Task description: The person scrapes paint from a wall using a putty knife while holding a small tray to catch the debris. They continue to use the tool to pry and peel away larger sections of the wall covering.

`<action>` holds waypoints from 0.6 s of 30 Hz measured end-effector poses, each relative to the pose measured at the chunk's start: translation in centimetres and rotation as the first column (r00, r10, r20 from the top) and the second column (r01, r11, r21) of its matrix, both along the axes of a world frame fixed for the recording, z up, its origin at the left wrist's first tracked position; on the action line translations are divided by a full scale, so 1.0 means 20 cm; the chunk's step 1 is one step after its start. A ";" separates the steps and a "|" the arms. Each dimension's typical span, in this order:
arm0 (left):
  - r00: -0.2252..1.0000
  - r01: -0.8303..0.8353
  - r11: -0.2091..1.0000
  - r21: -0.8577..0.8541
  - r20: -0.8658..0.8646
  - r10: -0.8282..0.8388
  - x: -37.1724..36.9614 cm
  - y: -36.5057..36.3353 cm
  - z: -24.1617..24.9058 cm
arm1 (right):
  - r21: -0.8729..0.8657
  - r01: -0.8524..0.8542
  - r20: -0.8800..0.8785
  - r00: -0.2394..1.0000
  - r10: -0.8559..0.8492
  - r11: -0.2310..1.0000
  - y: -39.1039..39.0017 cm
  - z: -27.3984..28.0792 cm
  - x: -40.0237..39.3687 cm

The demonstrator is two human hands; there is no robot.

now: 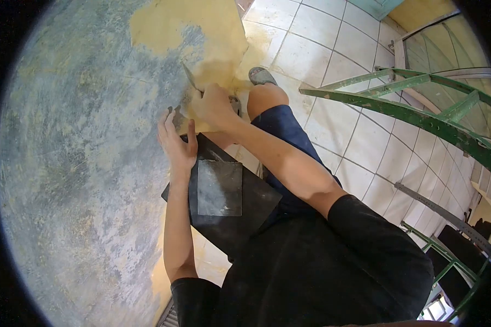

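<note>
My right hand [214, 103] is closed around the handle of a small pointed trowel or putty knife; its thin metal blade [190, 76] reaches up toward the wall. The wall [93, 109] is mottled blue-grey, with a smooth yellow area [169, 27] at the top. Lower down, my left hand [175, 143] is spread, fingers and thumb stretched out near the wall's surface. Beside that hand and forearm is a large black board [218, 226] with a grey square plate [220, 188] on its face. Whether the left palm touches the board is hidden.
A green ladder [387, 103] leans across the right side above white floor tiles [360, 147]. A long grey metal strip [442, 210] is at the lower right, near another green frame [447, 267]. A glass pane [447, 46] stands at the upper right.
</note>
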State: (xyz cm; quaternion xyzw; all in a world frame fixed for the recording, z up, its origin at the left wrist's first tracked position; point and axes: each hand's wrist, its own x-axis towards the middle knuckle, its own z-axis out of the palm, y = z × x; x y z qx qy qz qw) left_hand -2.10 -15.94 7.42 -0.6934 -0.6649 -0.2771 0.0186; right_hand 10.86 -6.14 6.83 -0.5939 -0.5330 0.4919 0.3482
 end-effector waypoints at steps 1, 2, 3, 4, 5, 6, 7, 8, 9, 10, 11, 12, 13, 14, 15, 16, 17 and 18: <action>1.000 -0.003 1.000 -0.011 0.014 0.003 0.00 0.00 0.00 | -0.004 0.011 0.011 1.000 -0.011 1.000 -0.01 0.01 0.00; 1.000 -0.005 1.000 -0.021 0.026 0.006 -0.01 0.00 -0.01 | -0.008 0.023 0.020 1.000 -0.023 1.000 -0.01 0.01 0.01; 1.000 -0.007 1.000 -0.021 0.027 0.007 -0.01 -0.01 -0.01 | -0.008 0.021 0.021 1.000 -0.021 1.000 0.00 -0.01 0.01; 0.999 0.000 1.000 -0.021 0.035 0.001 -0.01 -0.01 -0.01 | -0.022 0.026 -0.023 0.999 -0.027 0.999 0.03 -0.04 0.02; 0.999 0.012 1.000 -0.022 0.041 -0.011 -0.03 0.00 -0.01 | -0.038 0.036 -0.070 0.997 -0.038 0.999 0.05 -0.06 0.01; 0.999 0.016 1.000 -0.023 0.041 -0.015 -0.03 0.02 -0.01 | -0.039 0.039 -0.070 0.997 -0.042 0.998 0.04 -0.04 0.01; 0.999 0.014 1.000 -0.017 0.049 -0.014 -0.04 0.02 -0.02 | 0.024 0.007 -0.034 0.999 -0.006 1.000 0.00 -0.03 0.00; 0.998 0.012 1.000 -0.014 0.059 -0.011 -0.04 0.01 -0.02 | 0.083 -0.029 0.003 1.000 0.029 0.996 -0.03 -0.02 0.00; 0.998 0.009 1.000 -0.019 0.061 -0.008 -0.04 0.00 -0.03 | 0.078 -0.032 0.006 0.999 0.032 0.996 -0.01 -0.04 0.01; 0.999 0.003 1.000 -0.017 0.054 -0.002 -0.04 0.00 -0.03 | 0.009 -0.004 -0.027 1.000 0.004 1.000 0.04 -0.06 0.02; 0.999 0.001 1.000 -0.017 0.045 0.000 -0.05 0.01 -0.03 | -0.062 0.027 -0.059 0.998 -0.030 0.998 0.07 -0.07 0.03; 0.999 0.008 1.000 -0.018 0.044 -0.007 -0.05 0.02 -0.03 | -0.063 0.033 -0.059 0.998 -0.037 0.997 0.05 -0.06 0.03; 0.999 0.001 1.000 -0.014 0.050 0.000 -0.05 0.02 -0.03 | 0.022 0.001 -0.026 1.000 0.000 1.000 0.01 -0.03 0.03; 0.998 -0.012 1.000 -0.014 0.058 0.013 -0.05 0.01 -0.03 | 0.102 -0.041 0.012 0.999 0.040 0.994 -0.02 -0.01 0.03; 0.998 -0.018 1.000 -0.016 0.062 0.019 -0.05 0.00 -0.03 | 0.100 -0.048 0.016 0.999 0.047 0.994 0.00 -0.03 0.03; 0.998 -0.020 1.000 -0.012 0.059 0.021 -0.05 0.00 -0.03 | -0.002 -0.026 -0.035 0.999 0.026 1.000 0.03 -0.04 0.03; 0.998 -0.019 1.000 -0.003 0.056 0.019 -0.05 0.01 -0.03 | -0.099 -0.006 -0.083 0.997 -0.002 0.995 0.06 -0.05 0.04; 0.998 -0.014 1.000 -0.003 0.055 0.015 -0.05 0.01 -0.03 | -0.099 -0.001 -0.083 0.996 -0.007 0.995 0.04 -0.04 0.04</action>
